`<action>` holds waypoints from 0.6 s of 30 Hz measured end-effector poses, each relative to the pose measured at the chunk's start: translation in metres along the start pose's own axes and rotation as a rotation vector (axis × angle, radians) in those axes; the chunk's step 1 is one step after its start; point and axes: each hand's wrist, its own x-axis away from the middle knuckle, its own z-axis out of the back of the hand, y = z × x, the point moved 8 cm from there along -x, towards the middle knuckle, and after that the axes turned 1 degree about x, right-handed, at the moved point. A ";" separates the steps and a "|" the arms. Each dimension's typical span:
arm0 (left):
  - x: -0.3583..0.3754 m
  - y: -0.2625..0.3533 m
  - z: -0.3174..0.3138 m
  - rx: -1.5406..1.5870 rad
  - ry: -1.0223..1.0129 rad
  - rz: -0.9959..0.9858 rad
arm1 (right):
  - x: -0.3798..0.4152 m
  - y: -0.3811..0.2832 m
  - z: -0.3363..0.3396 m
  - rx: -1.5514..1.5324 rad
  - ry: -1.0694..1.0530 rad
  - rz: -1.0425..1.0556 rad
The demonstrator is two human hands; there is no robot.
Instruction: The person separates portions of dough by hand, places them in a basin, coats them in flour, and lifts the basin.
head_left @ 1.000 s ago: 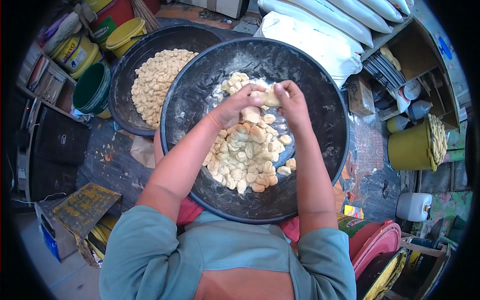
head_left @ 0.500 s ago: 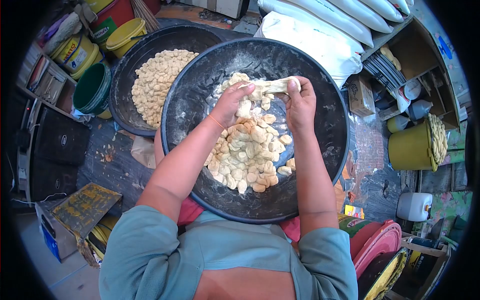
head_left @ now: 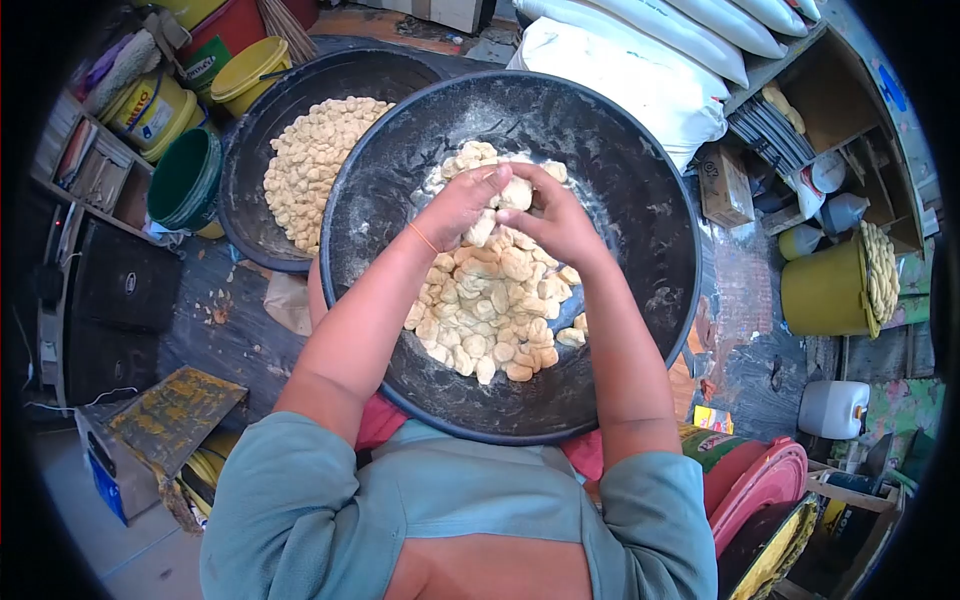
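Observation:
Both hands are over a large black basin resting at my lap. My left hand is closed around pale dough, thumb on top. Against it, my right hand curls its fingers and thumb about the same dough, so the two hands nearly meet. Below them lies a heap of small flattened dough pieces. More floury dough lumps sit behind my left hand, and loose flour coats the basin's far side. The parts of the dough inside my fingers are hidden.
A second black basin full of dough pieces stands behind at left. White sacks are stacked at the back right. A yellow bucket heaped with pale pieces is at right, a green bucket at left.
My right hand has moved left and in toward my left hand. The dough strip that was stretched between them is now bunched up in the hands.

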 end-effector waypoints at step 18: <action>-0.004 0.027 0.049 -0.386 0.083 0.081 | 0.018 0.119 -0.073 0.785 -0.282 -0.491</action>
